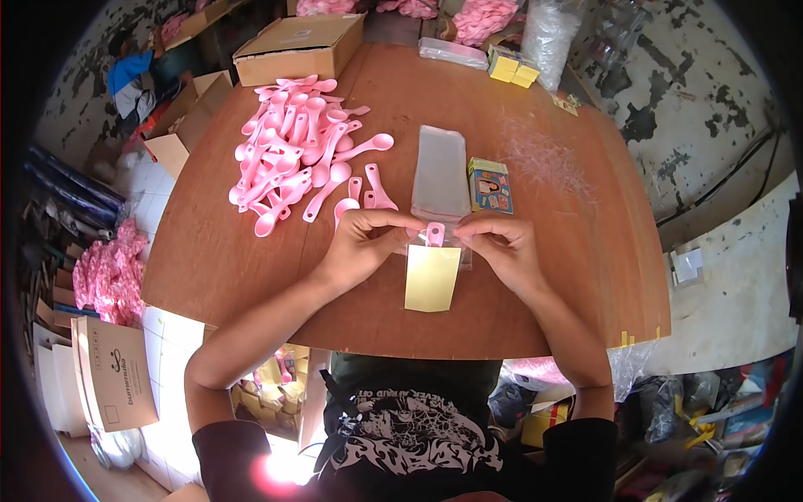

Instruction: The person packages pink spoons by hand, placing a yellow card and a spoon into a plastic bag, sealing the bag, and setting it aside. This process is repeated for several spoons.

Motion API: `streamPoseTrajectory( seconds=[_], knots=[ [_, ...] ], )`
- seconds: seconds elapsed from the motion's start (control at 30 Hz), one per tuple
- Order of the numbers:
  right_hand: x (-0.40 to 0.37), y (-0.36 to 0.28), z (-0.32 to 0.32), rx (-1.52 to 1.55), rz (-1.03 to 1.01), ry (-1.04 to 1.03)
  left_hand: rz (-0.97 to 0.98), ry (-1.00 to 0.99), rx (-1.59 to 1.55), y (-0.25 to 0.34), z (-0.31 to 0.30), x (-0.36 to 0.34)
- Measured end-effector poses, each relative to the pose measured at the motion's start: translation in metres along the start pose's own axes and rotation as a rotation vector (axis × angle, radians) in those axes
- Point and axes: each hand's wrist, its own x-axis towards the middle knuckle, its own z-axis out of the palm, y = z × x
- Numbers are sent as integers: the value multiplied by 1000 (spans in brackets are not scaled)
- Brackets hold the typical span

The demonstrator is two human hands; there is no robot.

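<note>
My left hand (376,237) and my right hand (499,243) are at the near middle of the table, each with thumb and fingertips pinched on an upper corner of a clear plastic bag (466,257). Between them are a pale yellow card (432,279) and the pink handle end of a spoon (435,234) above it. Just beyond my hands lies a stack of clear bags (440,171). To its right sits a small stack of printed cards (491,186). A heap of pink spoons (293,151) spreads over the left part of the table.
A closed cardboard box (299,46) stands at the table's back left. Yellow card stacks (512,67) and a clear plastic container (452,53) are at the back. Thin plastic strips (548,159) lie at the right. A person (134,84) is at the far left.
</note>
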Motion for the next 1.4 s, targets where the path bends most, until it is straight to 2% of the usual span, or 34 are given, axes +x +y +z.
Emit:
streamPoseTrajectory(
  seconds=[0.17, 0.5, 0.57, 0.7, 0.8, 0.9, 0.97, 1.07, 1.1, 1.13, 1.17, 1.2, 1.27, 1.33, 1.37, 1.4],
  knots=[
    [0, 2, -1, -10, -70, -46, 8, -35, -41, 2, -1, -1],
    [-2, -4, 3, 37, -64, -43, -24, 14, -116, 10, 3, -2],
    [-3, -7, 1, 29, -41, -72, 110, 34, 285, 12, 5, 1],
    [-3, -5, 17, 75, -39, -8, 81, 75, 309, 16, 11, 1],
    [-4, 2, 21, 9, -23, 33, -32, 63, 229, 10, 9, 2],
    [-6, 8, 20, 46, -1, 19, -39, -3, 151, 18, 9, 1],
    [-7, 6, 20, 65, -33, -23, -131, -55, 174, 30, 5, -2],
    [-11, -10, 18, 228, 30, 6, -50, -74, 156, 54, -9, -24],
    [-12, -17, 15, 231, 21, 0, -106, -102, 120, 70, -15, -41],
    [-14, -23, 12, 155, -6, 30, -241, -119, 167, 97, -19, -66],
    [-16, -30, 8, 81, -28, 61, -167, -174, 254, 107, -28, -93],
    [-18, -36, 4, 45, -66, 57, -174, -297, 415, 122, -39, -113],
    [-31, -57, -7, 14, -58, -8, -4, -441, 486, 134, -50, -143],
    [-48, -78, -16, -13, -42, -59, -410, -305, 689, 126, -74, -196],
    [-56, -90, -20, -73, -74, -209, -507, -97, 655, 112, -83, -219],
    [-65, -100, -20, -135, -106, -363, -611, 17, 806, 103, -97, -237]
  ],
)
